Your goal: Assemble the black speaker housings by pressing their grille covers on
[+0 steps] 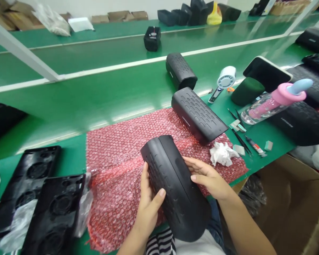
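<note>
A long black speaker housing (175, 187) with a scale pattern on its side is tilted toward my lap, its far end over the red bubble wrap (117, 184). My left hand (150, 205) grips its left side, thumb on top. On the right side, my right hand (206, 177) holds it with thumb and fingers against the surface. Beyond it, a second black speaker housing (199, 115) lies on the wrap. A crumpled white tissue (222, 153) sits near my right hand.
Black speaker panels (62, 205) with round openings lie at the left. Another black housing (180, 71) rests on the green line. Tweezers (241, 142), a small syringe (256, 146), a handheld fan (225, 78) and a pink-lidded bottle (273, 101) are at the right. Below stands a cardboard box (295, 198).
</note>
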Motion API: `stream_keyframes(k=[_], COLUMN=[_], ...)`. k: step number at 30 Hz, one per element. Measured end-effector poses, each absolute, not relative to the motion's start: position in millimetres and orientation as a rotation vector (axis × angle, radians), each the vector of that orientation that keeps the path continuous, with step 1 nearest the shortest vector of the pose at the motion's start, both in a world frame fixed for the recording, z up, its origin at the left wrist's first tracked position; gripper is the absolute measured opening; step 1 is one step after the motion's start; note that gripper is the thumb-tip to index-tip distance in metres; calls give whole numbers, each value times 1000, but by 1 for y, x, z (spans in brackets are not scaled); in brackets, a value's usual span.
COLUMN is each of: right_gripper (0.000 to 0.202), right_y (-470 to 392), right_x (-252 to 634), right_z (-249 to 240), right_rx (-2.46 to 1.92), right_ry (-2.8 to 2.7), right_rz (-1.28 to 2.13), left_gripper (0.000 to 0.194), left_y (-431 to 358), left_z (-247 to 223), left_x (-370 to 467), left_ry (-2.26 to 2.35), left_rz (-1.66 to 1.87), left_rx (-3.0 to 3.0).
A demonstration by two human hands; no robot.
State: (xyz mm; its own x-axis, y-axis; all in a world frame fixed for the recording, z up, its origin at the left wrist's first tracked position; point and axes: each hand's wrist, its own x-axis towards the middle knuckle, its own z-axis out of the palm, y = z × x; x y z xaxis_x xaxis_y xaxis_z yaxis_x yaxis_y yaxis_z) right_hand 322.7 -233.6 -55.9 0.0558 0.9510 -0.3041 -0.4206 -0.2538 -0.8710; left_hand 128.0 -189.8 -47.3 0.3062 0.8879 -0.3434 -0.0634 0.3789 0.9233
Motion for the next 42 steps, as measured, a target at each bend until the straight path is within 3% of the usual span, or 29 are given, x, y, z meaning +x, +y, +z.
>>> stream_keyframes(k=[4,10,24,31,42], right_gripper=[56,86,86,105,101], right_y=[-234,-228,-240,-243,-248], right_x=[319,298,273,269,242], right_z=[-59,-62,-49,-37,-30], right_rx=[-1183,-1052,-1251,-1100,-1128], right_ry=[-683,-697,-836,-754,-519], right_rz=[1504,1608,1452,1594,1555], left_gripper=[88,87,82,103,95], left_y=[-189,-191,-194,-195,-182], left_z=[-53,-69,-76,-68,-66], left_x=[124,118,109,110,102], left_ry=[1010,933,798,741,650], left_rz=[838,954,1016,979,726], left_rx=[846,750,679,582,390])
